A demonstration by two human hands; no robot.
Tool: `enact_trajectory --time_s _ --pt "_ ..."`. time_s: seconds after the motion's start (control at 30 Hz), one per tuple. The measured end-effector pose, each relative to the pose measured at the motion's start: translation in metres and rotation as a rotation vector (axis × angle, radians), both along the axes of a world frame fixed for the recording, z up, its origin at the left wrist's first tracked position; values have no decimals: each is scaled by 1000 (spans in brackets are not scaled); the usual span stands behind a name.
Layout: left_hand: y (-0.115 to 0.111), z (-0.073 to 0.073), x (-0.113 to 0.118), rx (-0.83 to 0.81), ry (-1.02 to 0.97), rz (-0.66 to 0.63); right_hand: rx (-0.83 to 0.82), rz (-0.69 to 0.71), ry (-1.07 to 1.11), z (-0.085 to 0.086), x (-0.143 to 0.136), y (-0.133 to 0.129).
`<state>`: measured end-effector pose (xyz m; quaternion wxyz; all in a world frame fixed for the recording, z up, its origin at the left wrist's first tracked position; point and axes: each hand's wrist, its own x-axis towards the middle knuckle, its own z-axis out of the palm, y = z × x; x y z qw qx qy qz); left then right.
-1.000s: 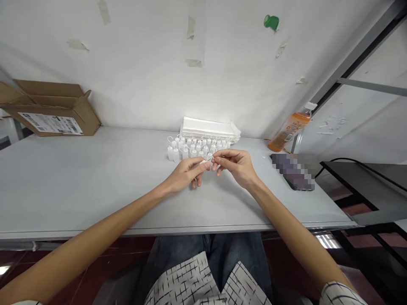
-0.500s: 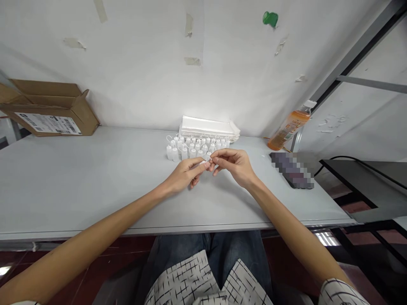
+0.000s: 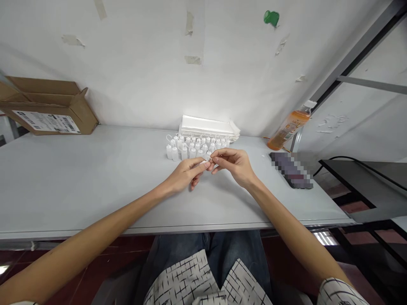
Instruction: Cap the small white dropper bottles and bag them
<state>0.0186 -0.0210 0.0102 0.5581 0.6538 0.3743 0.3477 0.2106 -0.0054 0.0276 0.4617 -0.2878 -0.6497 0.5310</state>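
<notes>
My left hand (image 3: 186, 173) is closed around a small white squeeze bottle (image 3: 202, 162), which is mostly hidden by the fingers. Thumb and forefinger of my right hand (image 3: 234, 166) pinch at the bottle's top end, where a tiny white part, seemingly its cap, shows between the fingertips. The two hands meet over the table, fingertips nearly touching. Just behind them stand several similar white bottles (image 3: 192, 153) in rows, upright, some with looped cap straps. The front right ones are partly covered by my fingers.
Behind the bottles lies a stack of white trays (image 3: 206, 124) against the wall. An open cardboard box (image 3: 54, 118) stands at the far left. On the right are an orange drink bottle (image 3: 288, 129) and a blurred, phone-like object (image 3: 292, 170). The grey table's front edge (image 3: 203, 228) runs before my lap.
Almost nothing differs. Both hands stay together on the small bottle, with only a slight shift of the fingers; the view has moved a little.
</notes>
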Motion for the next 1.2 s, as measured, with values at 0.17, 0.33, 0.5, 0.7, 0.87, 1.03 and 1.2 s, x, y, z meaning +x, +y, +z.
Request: enact_trajectory --time_s 0.17,0.33,0.5,0.7,0.87,1.03,1.2 --pt "-1 -1 0 -19 29 14 42 -11 -29 1 0 -1" --pt "-2 0 2 38 83 32 120 -57 -112 -1 1 -2" --pt "-3 -1 6 162 122 55 143 -31 -97 -5 1 -1" --pt "-4 2 6 257 178 46 105 -26 -96 -7 1 1" --pt "-5 5 4 262 228 43 43 4 -89 -10 0 3" --pt "-4 9 4 315 257 55 9 39 -54 -8 -1 3" --pt "-3 15 2 339 225 72 46 28 16 -2 -2 -1"
